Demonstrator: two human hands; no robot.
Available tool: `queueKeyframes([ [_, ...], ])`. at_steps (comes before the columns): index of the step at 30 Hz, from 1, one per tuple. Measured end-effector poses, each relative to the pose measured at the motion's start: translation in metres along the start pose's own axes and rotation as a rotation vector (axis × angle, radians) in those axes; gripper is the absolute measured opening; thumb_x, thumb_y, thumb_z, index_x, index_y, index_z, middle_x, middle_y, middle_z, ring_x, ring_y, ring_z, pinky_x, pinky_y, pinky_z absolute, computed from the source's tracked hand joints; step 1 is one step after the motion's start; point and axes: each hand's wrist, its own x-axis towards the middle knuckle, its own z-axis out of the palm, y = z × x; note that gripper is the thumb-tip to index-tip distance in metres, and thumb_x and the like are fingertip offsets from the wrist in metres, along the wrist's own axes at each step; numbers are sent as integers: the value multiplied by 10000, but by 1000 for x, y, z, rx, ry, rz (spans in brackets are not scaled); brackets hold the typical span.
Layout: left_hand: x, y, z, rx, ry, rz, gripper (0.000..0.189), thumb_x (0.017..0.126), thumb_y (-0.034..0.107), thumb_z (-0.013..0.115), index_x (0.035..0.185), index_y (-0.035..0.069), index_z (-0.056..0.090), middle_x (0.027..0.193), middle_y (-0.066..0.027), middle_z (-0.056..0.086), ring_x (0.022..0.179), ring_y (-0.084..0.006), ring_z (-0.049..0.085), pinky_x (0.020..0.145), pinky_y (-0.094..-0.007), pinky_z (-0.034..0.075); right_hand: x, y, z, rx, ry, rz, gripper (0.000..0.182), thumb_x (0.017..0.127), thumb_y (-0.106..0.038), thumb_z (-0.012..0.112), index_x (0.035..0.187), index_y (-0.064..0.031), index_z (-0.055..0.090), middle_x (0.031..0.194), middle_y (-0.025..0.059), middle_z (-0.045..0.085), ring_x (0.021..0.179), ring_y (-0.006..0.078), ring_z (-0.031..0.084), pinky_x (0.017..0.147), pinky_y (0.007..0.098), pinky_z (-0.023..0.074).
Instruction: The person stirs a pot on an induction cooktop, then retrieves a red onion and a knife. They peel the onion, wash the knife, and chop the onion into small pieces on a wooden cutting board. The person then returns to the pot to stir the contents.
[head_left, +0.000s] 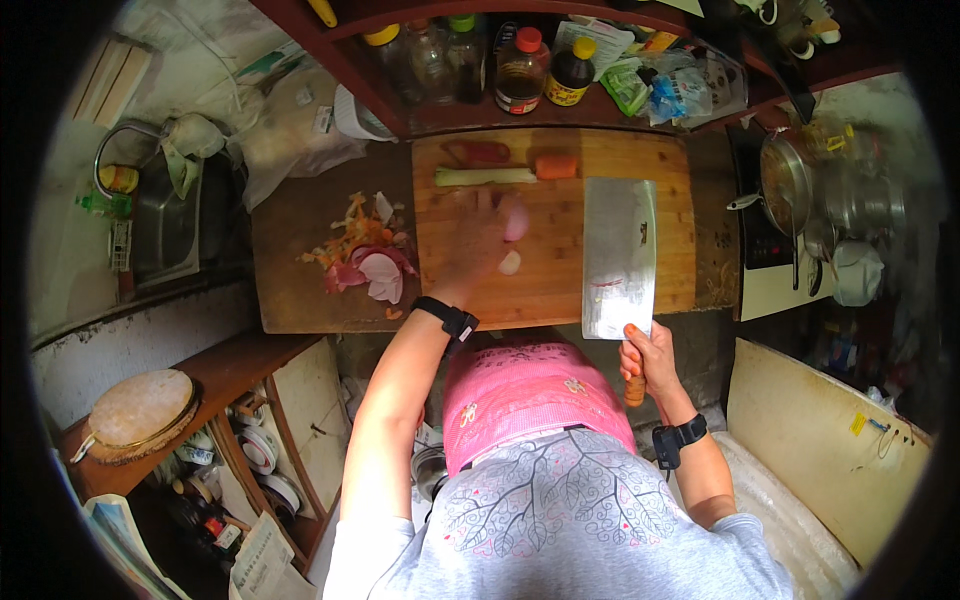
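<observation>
My right hand is closed on the wooden handle of a cleaver, whose broad blade lies over the right part of a wooden cutting board. My left hand, blurred, is over the board's left part, beside a peeled pink onion piece; whether its fingers grip anything is unclear. A small pale piece, perhaps garlic, lies just below the onion. Along the board's far side are a pale green stalk, an orange carrot piece and a dark red item.
Orange peelings and pink onion skins lie on the table left of the board. A shelf with bottles stands beyond it. A pan is at the right, a sink at the left.
</observation>
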Motion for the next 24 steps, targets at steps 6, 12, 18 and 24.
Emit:
queueKeyframes([
  [6,16,25,14,126,-60,212,736,694,94,783,1375,140,508,1340,-147,491,1213,-360,499,976,-466,482,-1,8,-7,29,10,-7,155,1021,-181,584,934,-65,531,584,-14,434,412,76,420,401,261,421],
  [12,14,10,42,-308,91,59,629,731,137,753,1327,102,555,1356,-155,504,1264,-396,467,987,-478,469,-3,11,-7,52,21,6,155,1022,-174,583,934,-58,528,589,-8,439,412,79,421,399,266,420],
  [18,-41,-3,63,-194,72,-204,492,769,128,747,1232,63,591,1206,-191,597,1079,-401,586,886,-460,503,3,7,0,39,-11,-29,165,1021,-171,583,928,-50,522,591,-6,441,419,79,430,408,263,428],
  [24,-58,-15,88,-229,38,-241,188,859,117,671,1043,77,657,1031,-145,647,917,-363,656,779,-467,529,18,-12,33,-74,-91,-58,205,1022,-172,581,881,-52,493,594,1,455,427,78,450,417,259,444],
])
